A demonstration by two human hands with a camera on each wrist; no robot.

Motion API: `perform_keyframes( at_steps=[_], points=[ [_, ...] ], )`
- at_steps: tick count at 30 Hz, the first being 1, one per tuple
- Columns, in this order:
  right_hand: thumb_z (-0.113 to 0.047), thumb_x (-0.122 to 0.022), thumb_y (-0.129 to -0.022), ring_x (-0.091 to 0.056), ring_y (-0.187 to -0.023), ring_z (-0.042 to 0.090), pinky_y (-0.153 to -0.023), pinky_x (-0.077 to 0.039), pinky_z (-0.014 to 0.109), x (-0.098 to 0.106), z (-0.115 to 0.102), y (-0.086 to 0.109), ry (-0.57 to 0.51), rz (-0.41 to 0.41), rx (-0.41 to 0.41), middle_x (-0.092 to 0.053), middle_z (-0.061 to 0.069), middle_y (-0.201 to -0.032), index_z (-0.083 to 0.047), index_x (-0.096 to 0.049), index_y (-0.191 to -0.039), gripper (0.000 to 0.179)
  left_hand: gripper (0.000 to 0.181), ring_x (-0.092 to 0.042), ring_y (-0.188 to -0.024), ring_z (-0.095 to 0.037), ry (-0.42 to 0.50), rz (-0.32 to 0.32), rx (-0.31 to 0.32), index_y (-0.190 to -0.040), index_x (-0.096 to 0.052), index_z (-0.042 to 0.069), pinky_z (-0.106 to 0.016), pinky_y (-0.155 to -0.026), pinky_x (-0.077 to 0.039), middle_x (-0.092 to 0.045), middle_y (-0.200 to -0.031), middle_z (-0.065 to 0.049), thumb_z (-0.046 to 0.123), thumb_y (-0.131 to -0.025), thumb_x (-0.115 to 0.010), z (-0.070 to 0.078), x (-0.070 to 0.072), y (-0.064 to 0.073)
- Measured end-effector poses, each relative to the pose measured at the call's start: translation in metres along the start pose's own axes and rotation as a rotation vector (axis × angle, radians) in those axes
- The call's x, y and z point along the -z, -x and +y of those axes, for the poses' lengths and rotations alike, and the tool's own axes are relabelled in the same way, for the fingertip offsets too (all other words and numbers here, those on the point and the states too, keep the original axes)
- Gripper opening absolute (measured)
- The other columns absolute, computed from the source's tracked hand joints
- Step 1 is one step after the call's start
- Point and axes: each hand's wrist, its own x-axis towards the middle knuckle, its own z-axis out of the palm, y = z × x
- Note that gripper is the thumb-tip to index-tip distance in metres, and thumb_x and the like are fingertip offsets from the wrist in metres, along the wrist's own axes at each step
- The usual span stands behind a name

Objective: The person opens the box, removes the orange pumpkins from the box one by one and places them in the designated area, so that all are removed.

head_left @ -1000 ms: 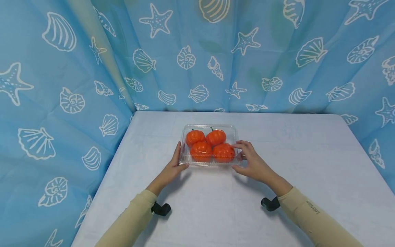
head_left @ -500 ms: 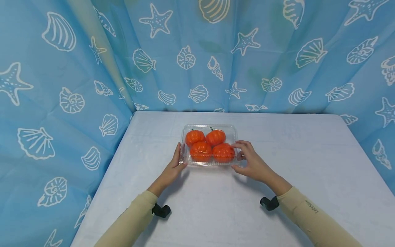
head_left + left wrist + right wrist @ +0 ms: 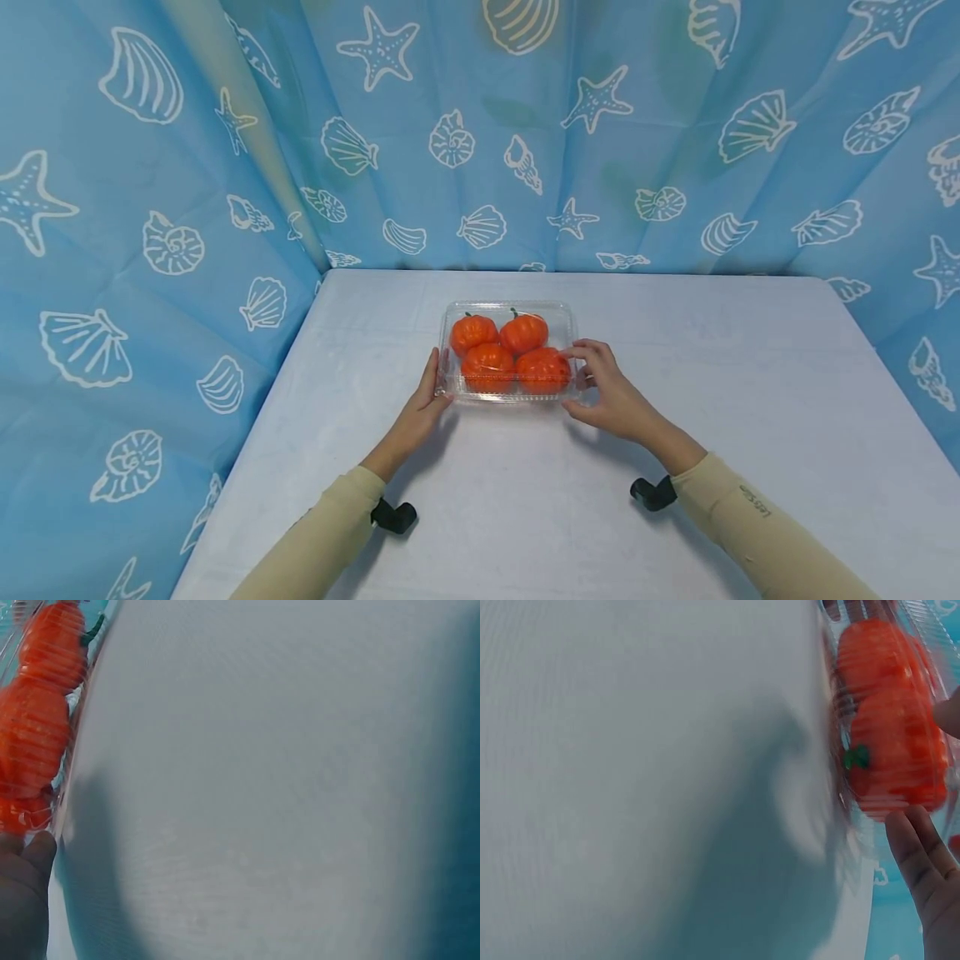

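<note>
Clear rectangular plastic box [image 3: 561,325], pinched between thumb and fingers at the near left corner by left grip [image 3: 418,415] and at the near right corner by right grip [image 3: 607,396], toward the far side of a white-covered counter [image 3: 510,500]. Best to press evenly and lightly, without denting it or jostling four glossy, ribbed orange pumpkins [image 3: 504,360] inside.

This looks like a curtained-off work booth; whether it stands in a home, a lab or a studio cannot be told. A blue curtain [image 3: 412,171] printed with white shells and starfish hangs in folds just behind the far edge of a white-topped bench [image 3: 525,517], wraps round its far left corner and runs on beyond its left and right edges.
</note>
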Motion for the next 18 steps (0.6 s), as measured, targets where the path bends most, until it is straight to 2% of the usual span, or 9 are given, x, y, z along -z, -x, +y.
perform_keyframes(
  at_steps=[9, 18],
  points=[
    [-0.015, -0.081, -0.083, -0.052, -0.098, 0.021, -0.087, -0.057, 0.039, -0.0073, -0.0021, -0.0012, 0.008, 0.028, -0.021, -0.02, 0.015, -0.155, -0.015, -0.038, -0.139, 0.07, 0.073, -0.005, -0.156, -0.036, 0.004, 0.021, -0.018, -0.162, -0.003, 0.001, -0.054, -0.125, -0.008, -0.006, -0.169, -0.019, 0.003, -0.103, -0.046, 0.0008, -0.0033, 0.0002],
    [-0.014, -0.082, -0.082, -0.051, -0.101, 0.023, -0.093, -0.056, 0.045, -0.0091, -0.0001, -0.0031, 0.007, 0.029, -0.029, -0.02, 0.016, -0.154, -0.014, -0.038, -0.138, 0.072, 0.071, -0.006, -0.156, -0.035, -0.004, 0.036, 0.0, -0.163, -0.003, 0.003, -0.053, -0.125, -0.009, -0.008, -0.17, -0.017, 0.003, -0.103, -0.043, 0.0015, -0.0045, 0.0019]
  ],
)
